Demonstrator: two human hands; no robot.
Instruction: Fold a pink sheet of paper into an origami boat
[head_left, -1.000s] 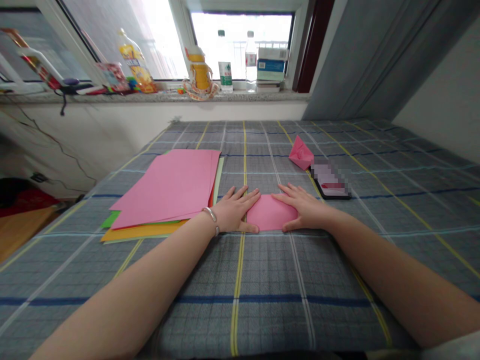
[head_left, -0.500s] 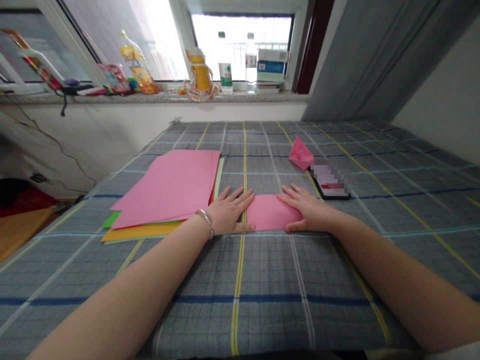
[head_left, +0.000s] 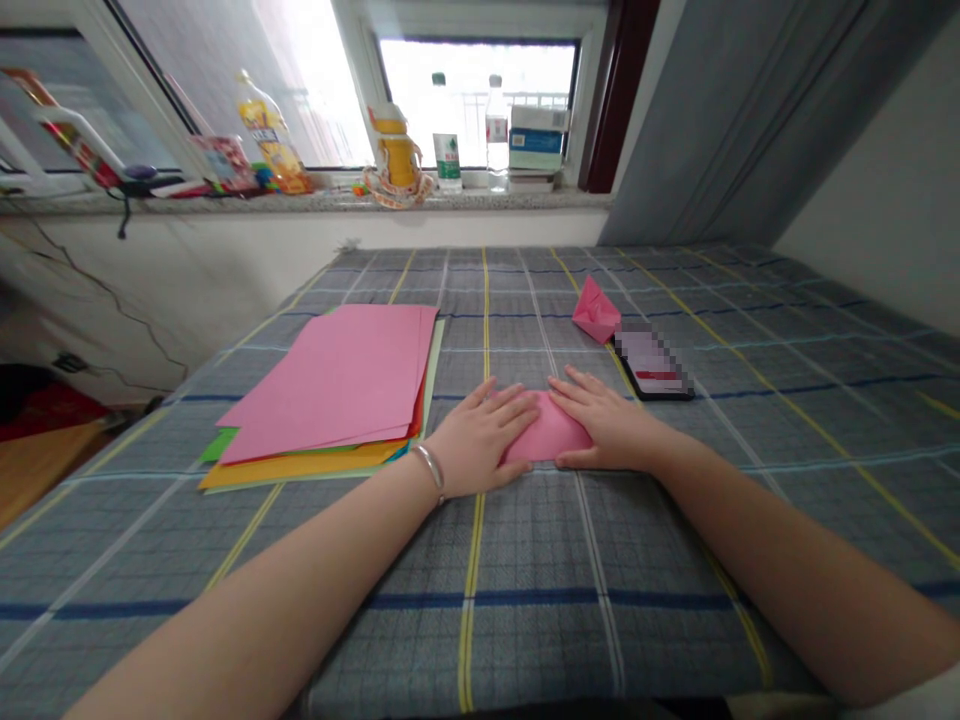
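A small pink sheet of paper [head_left: 550, 430] lies flat on the checked cloth in front of me, its left and right ends covered by my hands. My left hand [head_left: 484, 437], with a silver bangle at the wrist, rests palm down over the left part, fingers stretched out. Over the right end lies my right hand [head_left: 606, 420], also flat with its fingers spread. Beyond it stands a folded pink paper shape [head_left: 596, 312], touching or close to a phone [head_left: 651, 362].
To the left lies a stack of coloured paper [head_left: 337, 380], pink on top with orange and green edges showing. The checked cloth [head_left: 540, 560] spreads under everything. Several bottles and boxes line the windowsill [head_left: 480, 200], among them a yellow bottle [head_left: 401, 155].
My left hand has slid right across the pink paper, covering more of it. My right hand stays at the right end. The whole view has shifted slightly.
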